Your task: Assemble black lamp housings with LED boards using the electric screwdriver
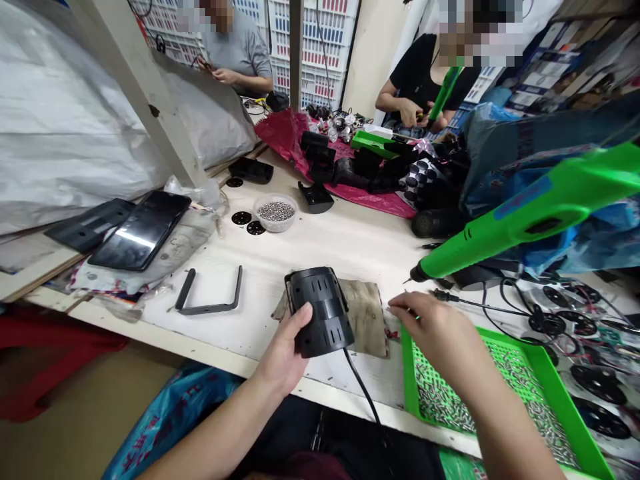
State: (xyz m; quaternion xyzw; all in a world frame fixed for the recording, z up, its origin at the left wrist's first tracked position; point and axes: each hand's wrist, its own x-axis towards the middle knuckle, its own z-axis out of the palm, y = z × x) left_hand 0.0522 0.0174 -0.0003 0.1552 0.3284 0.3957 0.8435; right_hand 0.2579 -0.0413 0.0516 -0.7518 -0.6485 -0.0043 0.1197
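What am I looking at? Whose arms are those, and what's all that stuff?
No robot here! A person wears a camera on their head, so you see their own two arms from above. The left hand holds a black case with a cable. The right hand has its fingertips near a green tool; anything pinched there is too small to tell. On the table are a phone, a bracket, and a bowl and green tray of little metal bits.
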